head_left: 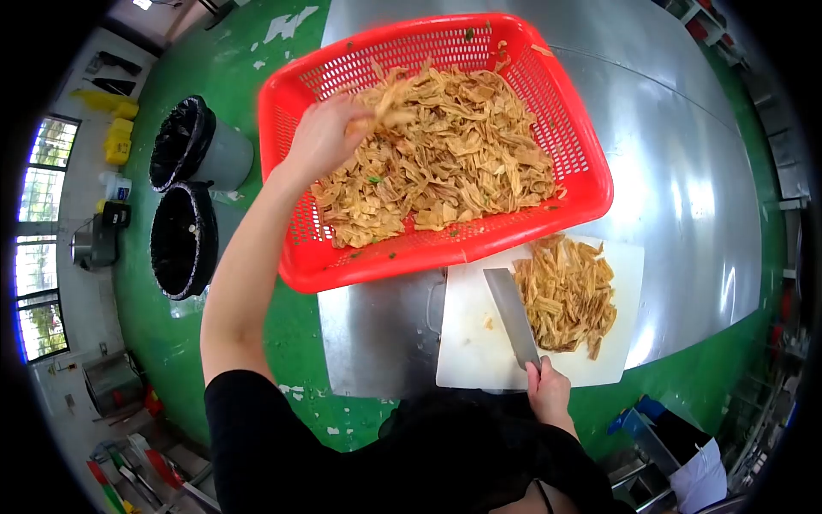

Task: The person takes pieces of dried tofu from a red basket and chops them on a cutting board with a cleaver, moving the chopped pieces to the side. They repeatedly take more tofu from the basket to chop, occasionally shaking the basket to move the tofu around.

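My left hand is over the left side of a red plastic basket, its fingers closed on some yellow-brown strips that look like tofu skin or pickled vegetable. More of the same cut pieces fill much of the basket, with a few green bits among them. With its fingers wrapped round the handle, my right hand holds a cleaver. The blade lies along the left side of a heap of longer strips on a white cutting board.
Basket and board stand on a shiny metal table. On the green floor to the left are two bins lined with black bags. A grey-blue container is at the lower right.
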`<state>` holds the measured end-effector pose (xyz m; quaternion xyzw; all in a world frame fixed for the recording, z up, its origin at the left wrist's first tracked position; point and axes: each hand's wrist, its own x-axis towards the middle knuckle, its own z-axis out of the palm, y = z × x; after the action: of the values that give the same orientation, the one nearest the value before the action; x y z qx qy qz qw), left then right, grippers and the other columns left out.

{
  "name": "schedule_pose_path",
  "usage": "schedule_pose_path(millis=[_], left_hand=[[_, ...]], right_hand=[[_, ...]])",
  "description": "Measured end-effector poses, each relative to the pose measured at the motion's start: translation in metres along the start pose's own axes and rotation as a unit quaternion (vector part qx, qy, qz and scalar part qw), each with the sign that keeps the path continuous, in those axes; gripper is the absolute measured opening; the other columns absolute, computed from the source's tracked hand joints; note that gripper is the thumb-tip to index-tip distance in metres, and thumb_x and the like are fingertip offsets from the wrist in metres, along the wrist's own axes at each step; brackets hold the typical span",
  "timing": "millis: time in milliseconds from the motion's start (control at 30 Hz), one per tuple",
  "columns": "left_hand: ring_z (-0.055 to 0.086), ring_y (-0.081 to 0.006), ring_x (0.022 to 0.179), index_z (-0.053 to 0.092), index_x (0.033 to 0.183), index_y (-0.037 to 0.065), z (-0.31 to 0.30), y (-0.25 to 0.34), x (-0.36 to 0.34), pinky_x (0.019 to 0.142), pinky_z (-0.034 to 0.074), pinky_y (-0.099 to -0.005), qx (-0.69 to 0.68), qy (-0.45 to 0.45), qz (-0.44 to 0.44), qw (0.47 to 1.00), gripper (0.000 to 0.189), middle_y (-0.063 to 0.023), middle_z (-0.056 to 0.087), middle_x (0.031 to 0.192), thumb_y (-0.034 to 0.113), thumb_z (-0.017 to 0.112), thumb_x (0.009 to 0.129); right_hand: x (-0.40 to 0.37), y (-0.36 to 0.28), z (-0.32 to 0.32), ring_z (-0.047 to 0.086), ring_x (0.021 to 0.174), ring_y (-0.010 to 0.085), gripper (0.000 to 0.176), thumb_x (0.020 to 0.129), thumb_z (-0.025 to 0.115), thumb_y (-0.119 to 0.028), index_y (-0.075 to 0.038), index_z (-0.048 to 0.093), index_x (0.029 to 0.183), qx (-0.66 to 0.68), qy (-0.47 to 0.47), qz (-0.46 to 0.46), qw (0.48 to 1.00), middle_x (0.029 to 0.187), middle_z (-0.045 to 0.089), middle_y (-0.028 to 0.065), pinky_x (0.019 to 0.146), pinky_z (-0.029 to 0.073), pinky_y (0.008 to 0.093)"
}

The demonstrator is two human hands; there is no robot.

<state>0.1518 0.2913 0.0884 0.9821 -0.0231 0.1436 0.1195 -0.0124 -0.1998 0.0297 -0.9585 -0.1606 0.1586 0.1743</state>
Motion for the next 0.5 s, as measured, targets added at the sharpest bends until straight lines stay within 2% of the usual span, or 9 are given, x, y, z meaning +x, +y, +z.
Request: schedule_pose_path(millis=[33, 133, 167, 267, 367, 433, 467, 500], left_hand=[[0.060, -0.0287, 0.100, 0.068, 0.099, 0.011, -0.007, 0.001, -0.009, 0.101, 0.036, -0.0469, -0.035, -0.045, -0.014, 0.998, 0.022, -0.0100, 0.063, 0.110, 0.017, 0.061, 0.079], [0.059, -0.0304, 0.102, 0.070, 0.089, 0.008, -0.015, 0.009, -0.035, 0.098, 0.038, -0.0456, 0.007, -0.071, -0.045, 0.996, 0.016, -0.0122, 0.065, 0.101, 0.018, 0.062, 0.079], [0.060, -0.0280, 0.099, 0.070, 0.087, 0.009, -0.019, 0.016, -0.046, 0.095, 0.040, -0.0439, 0.105, -0.027, -0.015, 0.994, 0.014, -0.0131, 0.067, 0.090, 0.018, 0.062, 0.080], [0.061, -0.0281, 0.096, 0.069, 0.084, 0.008, -0.014, 0.028, -0.065, 0.100, 0.036, -0.0458, 0.003, 0.008, 0.000, 1.000, 0.013, -0.0131, 0.066, 0.083, 0.019, 0.062, 0.079], [0.059, -0.0276, 0.100, 0.068, 0.083, 0.009, -0.001, 0.047, -0.070, 0.103, 0.031, -0.0495, -0.116, -0.077, -0.230, 0.963, 0.013, -0.0101, 0.066, 0.087, 0.020, 0.063, 0.078], [0.056, -0.0276, 0.106, 0.068, 0.084, 0.009, 0.012, 0.049, -0.066, 0.101, 0.031, -0.0513, 0.047, -0.127, -0.060, 0.989, 0.016, -0.0083, 0.066, 0.092, 0.022, 0.064, 0.077], [0.054, -0.0276, 0.110, 0.068, 0.085, 0.009, 0.020, 0.049, -0.062, 0.100, 0.031, -0.0522, 0.128, -0.150, 0.027, 0.980, 0.017, -0.0074, 0.066, 0.094, 0.023, 0.065, 0.076], [0.053, -0.0271, 0.112, 0.068, 0.089, 0.010, 0.029, 0.052, -0.058, 0.099, 0.032, -0.0519, 0.154, -0.122, 0.047, 0.979, 0.020, -0.0073, 0.065, 0.099, 0.024, 0.065, 0.076]], right_hand=[[0.000, 0.000, 0.000, 0.058, 0.052, 0.0357, 0.023, 0.091, 0.054, -0.025, -0.005, 0.051, 0.081, -0.004, 0.003, -0.004, 1.000, 0.059, 0.059, 0.0156, 0.049, 0.046, 0.0449], [0.000, 0.001, -0.001, 0.058, 0.052, 0.0359, 0.023, 0.091, 0.054, -0.025, -0.005, 0.051, 0.081, -0.004, 0.001, -0.012, 1.000, 0.058, 0.059, 0.0154, 0.049, 0.046, 0.0449], [0.000, 0.000, -0.001, 0.058, 0.052, 0.0356, 0.023, 0.091, 0.054, -0.025, -0.005, 0.051, 0.081, -0.006, 0.001, -0.014, 1.000, 0.058, 0.059, 0.0152, 0.049, 0.046, 0.0448], [-0.002, 0.000, 0.000, 0.059, 0.052, 0.0348, 0.022, 0.091, 0.055, -0.025, -0.005, 0.051, 0.080, -0.013, 0.007, -0.022, 1.000, 0.058, 0.058, 0.0145, 0.049, 0.046, 0.0443], [-0.008, 0.002, 0.004, 0.059, 0.052, 0.0338, 0.022, 0.091, 0.055, -0.025, -0.006, 0.051, 0.080, -0.021, 0.017, -0.033, 0.999, 0.058, 0.058, 0.0137, 0.048, 0.046, 0.0436], [-0.007, 0.000, 0.004, 0.059, 0.052, 0.0332, 0.022, 0.091, 0.055, -0.024, -0.006, 0.051, 0.080, -0.028, 0.017, -0.031, 0.999, 0.058, 0.059, 0.0132, 0.048, 0.047, 0.0431], [-0.008, -0.001, 0.004, 0.059, 0.052, 0.0331, 0.022, 0.091, 0.055, -0.025, -0.006, 0.051, 0.080, -0.029, 0.021, -0.033, 0.999, 0.059, 0.059, 0.0130, 0.048, 0.047, 0.0429], [-0.008, -0.002, 0.003, 0.059, 0.052, 0.0330, 0.022, 0.091, 0.055, -0.025, -0.006, 0.051, 0.080, -0.030, 0.023, -0.034, 0.999, 0.059, 0.059, 0.0128, 0.048, 0.047, 0.0427]])
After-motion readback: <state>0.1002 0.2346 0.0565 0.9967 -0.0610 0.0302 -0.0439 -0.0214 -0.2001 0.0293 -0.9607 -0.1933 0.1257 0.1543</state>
